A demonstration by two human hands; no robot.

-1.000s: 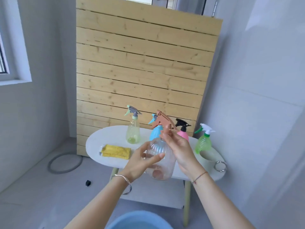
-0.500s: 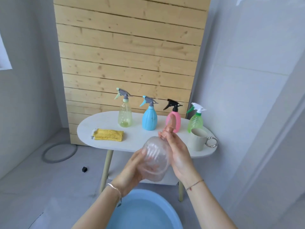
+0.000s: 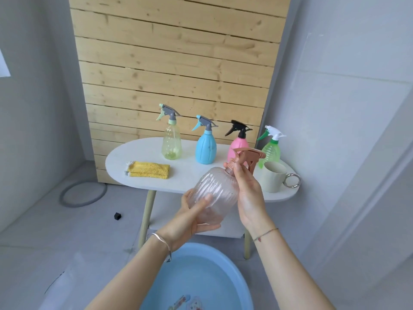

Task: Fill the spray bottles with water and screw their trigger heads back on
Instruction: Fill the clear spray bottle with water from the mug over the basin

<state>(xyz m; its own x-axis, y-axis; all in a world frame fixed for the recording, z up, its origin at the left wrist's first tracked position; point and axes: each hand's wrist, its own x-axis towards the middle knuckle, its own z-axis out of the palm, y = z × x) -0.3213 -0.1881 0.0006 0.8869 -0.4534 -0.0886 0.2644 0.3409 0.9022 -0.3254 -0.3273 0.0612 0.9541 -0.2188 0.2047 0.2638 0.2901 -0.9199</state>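
Note:
I hold a clear ribbed spray bottle (image 3: 215,190) tilted in front of the table, above a blue basin (image 3: 196,278) of water. My left hand (image 3: 192,218) cups its lower body. My right hand (image 3: 248,191) grips the neck just under its copper-brown trigger head (image 3: 250,156), which sits on the bottle. Standing in a row on the white oval table (image 3: 143,157) are a pale yellow-green bottle (image 3: 171,142), a blue bottle (image 3: 205,148), a pink bottle (image 3: 238,145) with a black head and a green bottle (image 3: 271,148) with a white head.
A folded yellow cloth (image 3: 148,172) lies on the table's left part. A beige mug (image 3: 273,179) with a metal ring handle stands at the right end. A wooden slat panel (image 3: 174,63) backs the table. A grey hose ring (image 3: 82,193) and a small black block (image 3: 117,215) lie on the floor.
The view has dropped, so the basin shows more. The bottle tilted toward me, then tilted neck-up to the right, and the brown trigger head is visible again on top.

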